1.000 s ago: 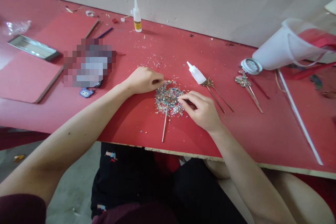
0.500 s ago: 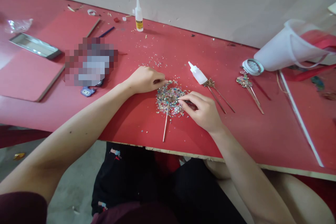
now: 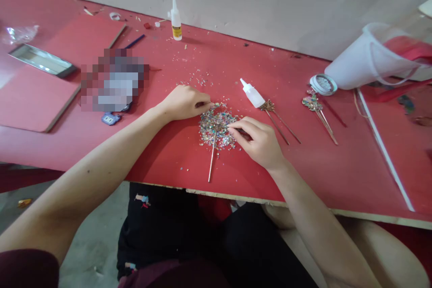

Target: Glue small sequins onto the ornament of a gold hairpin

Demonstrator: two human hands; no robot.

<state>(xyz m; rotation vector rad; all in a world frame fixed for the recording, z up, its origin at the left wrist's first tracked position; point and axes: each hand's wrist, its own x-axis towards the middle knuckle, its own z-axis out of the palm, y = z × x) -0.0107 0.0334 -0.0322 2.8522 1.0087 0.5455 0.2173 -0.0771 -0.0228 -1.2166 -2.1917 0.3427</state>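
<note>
A pile of small shiny multicoloured chips [image 3: 221, 141] lies on the red table, with a metal hairpin [image 3: 211, 159] on it, its shaft pointing toward me. The hairpin's ornamental head is hard to tell from the chips. My left hand [image 3: 185, 102] rests at the pile's upper left edge, thumb and forefinger pinched; whatever is between them is too small to make out. From the right, my right hand [image 3: 261, 140] grips thin dark tweezers [image 3: 240, 130], their tips over the hairpin's head.
A glue bottle [image 3: 254, 95] lies against a two-pronged hairpin [image 3: 278, 122]; another glue bottle [image 3: 176, 24] stands at the back. To the right are a decorated hairpin [image 3: 315, 105], a small round container [image 3: 323, 84] and a tipped white bucket [image 3: 353, 60]. A metal-edged box [image 3: 42, 59] lies left.
The whole view has shifted slightly. Both hands stay at the pile in nearly the same pose, and the hairpin lies as before.
</note>
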